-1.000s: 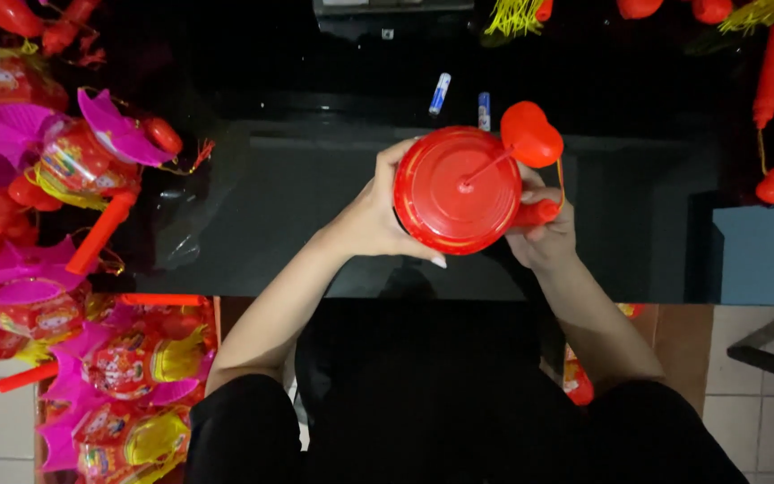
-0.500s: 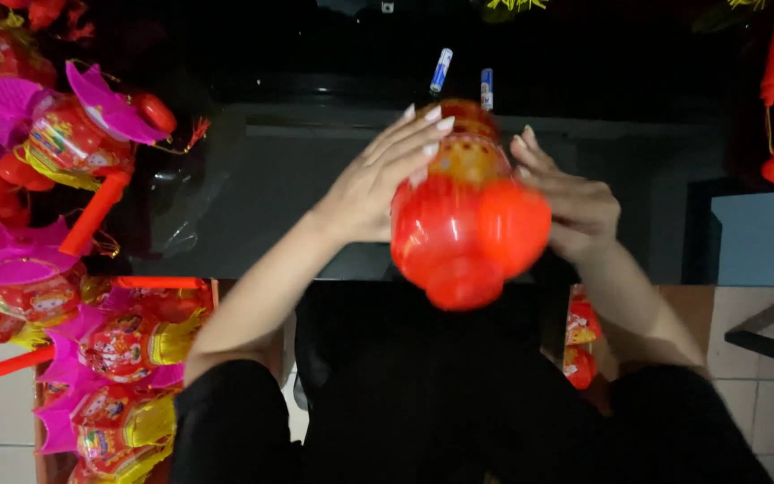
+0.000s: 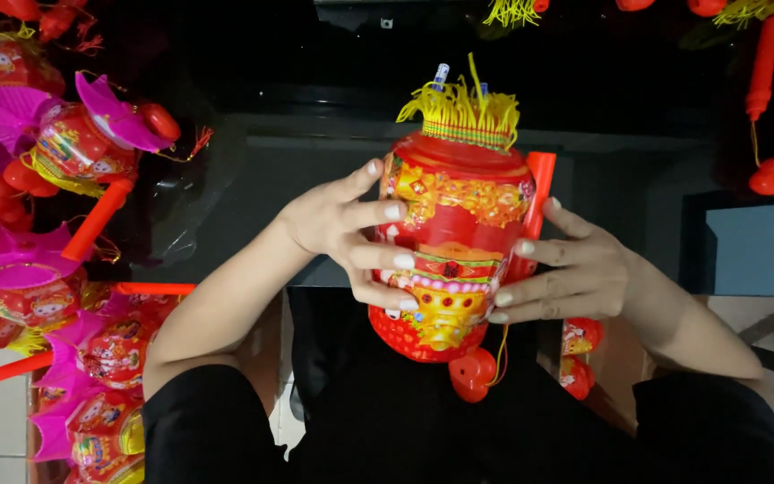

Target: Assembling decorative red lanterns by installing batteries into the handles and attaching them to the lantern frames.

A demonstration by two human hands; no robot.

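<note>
Both hands hold a red toy lantern (image 3: 454,237) in front of me, over the edge of a dark glass table (image 3: 226,179). The lantern lies on its side, its yellow fringe (image 3: 463,112) pointing away from me and its red base towards me. My left hand (image 3: 342,229) grips its left side with fingers spread across the printed gold and red wrap. My right hand (image 3: 566,269) presses its right side, next to a red stick handle (image 3: 535,193). A small red heart pendant (image 3: 472,375) dangles from the base on a cord.
Many more red and pink lanterns (image 3: 73,143) with red sticks are piled at the left, on the table and floor. Two small pens (image 3: 442,73) lie behind the fringe. Other red lanterns and a heart pendant (image 3: 770,177) hang at the right. A grey-blue surface (image 3: 754,246) is at the right.
The lantern has been turned from its round red end facing the camera to lying on its side, fringe away from me. Both hands shifted to grip its flanks.
</note>
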